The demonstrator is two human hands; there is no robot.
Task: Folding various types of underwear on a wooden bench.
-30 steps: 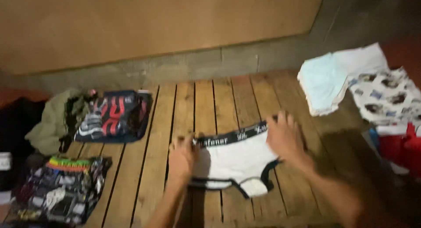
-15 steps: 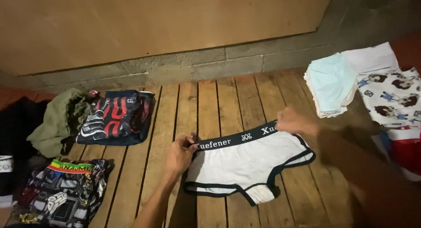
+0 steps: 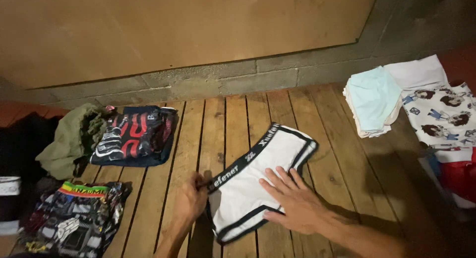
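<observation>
White underpants [image 3: 267,159] with a black waistband and black trim lie on the wooden slat table [image 3: 233,119], turned diagonally with one side folded over. My left hand [image 3: 190,201] pinches the near end of the waistband. My right hand [image 3: 292,198] lies flat, fingers spread, pressing on the white fabric near its lower middle.
At the left are a red-and-black patterned garment [image 3: 133,134], an olive cloth [image 3: 69,139] and dark patterned shorts with a striped waistband [image 3: 74,213]. At the right sit a folded pale blue and white stack [image 3: 374,99], a cartoon-print cloth [image 3: 444,114] and red fabric [image 3: 458,176]. A block wall runs behind.
The underpants went from spread flat to folded and turned diagonally. My right hand left the far waistband end and came down flat on the fabric. My left hand moved nearer, keeping its pinch.
</observation>
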